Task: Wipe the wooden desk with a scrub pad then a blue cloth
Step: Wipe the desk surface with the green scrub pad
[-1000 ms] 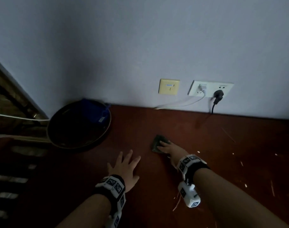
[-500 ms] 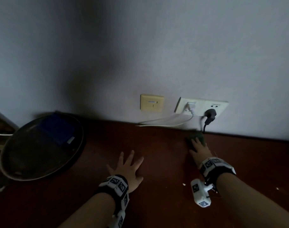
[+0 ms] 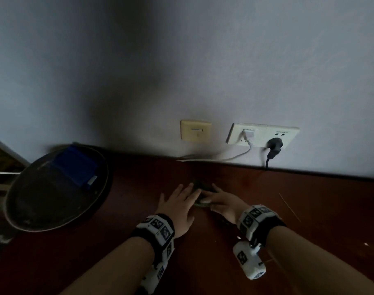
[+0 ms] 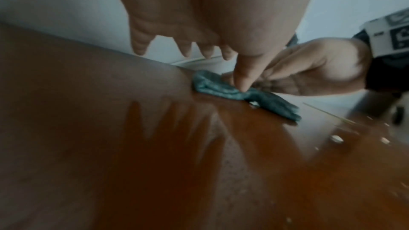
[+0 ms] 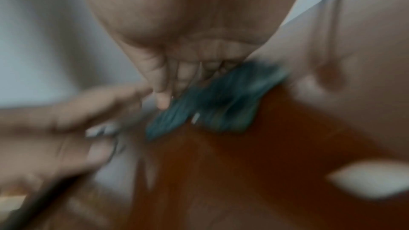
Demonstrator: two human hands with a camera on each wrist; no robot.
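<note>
The pale grey-white wall [image 3: 224, 60] filled most of what I saw, and beneath it ran the glossy reddish-brown wooden desk [image 3: 309, 209], specked with pale crumbs on my right; at the far left corner of the desk sat a wide round dark metal pan [image 3: 22, 213], and in it lay the folded blue cloth [image 3: 75, 169] with a small white tag, its print too small to read; on the wall a long white double socket plate [image 3: 288, 133] carried a white plug and a black plug [image 3: 274, 144], with faint marks I could not read, and beside it a small cream square wall plate [image 3: 195, 130] bore a blurred label; my left hand [image 3: 179, 206] lay with straight, spread fingers, its thumb tip touching the pad; my right hand [image 3: 222, 202] pressed flattish fingers on the small dark green scrub pad [image 4: 223, 89], which lay crumpled on the desk between my hands, near the wall; black-and-white square-patterned bands [image 3: 256, 218] wrapped both wrists.
</note>
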